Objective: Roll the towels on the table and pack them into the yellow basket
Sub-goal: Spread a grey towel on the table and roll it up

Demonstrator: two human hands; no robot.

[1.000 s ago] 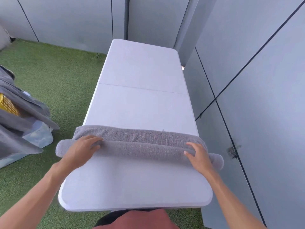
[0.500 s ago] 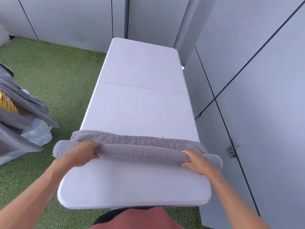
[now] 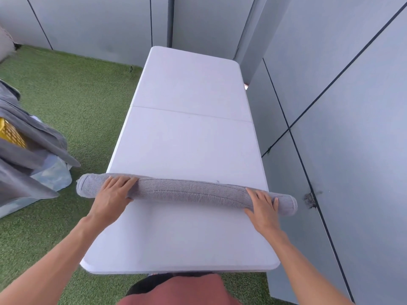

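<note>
A grey towel [image 3: 187, 191] lies across the white table [image 3: 187, 139] as one long roll, its two ends overhanging the table's sides. My left hand [image 3: 114, 192] rests palm-down on the roll near its left end, fingers spread over the top. My right hand [image 3: 262, 205] presses flat on the roll near its right end. A small part of the yellow basket [image 3: 11, 134] shows at the far left edge, on the floor, partly covered by grey cloth.
Grey cloth [image 3: 28, 146] is draped over the basket and a pale plastic bag [image 3: 50, 175] on the green turf left of the table. Grey wall panels run close along the table's right side and far end.
The flat strip of towel beyond the roll has been rolled in; the roll is thicker and has moved away from me. Both hands went from curled around it to lying flat on top.
</note>
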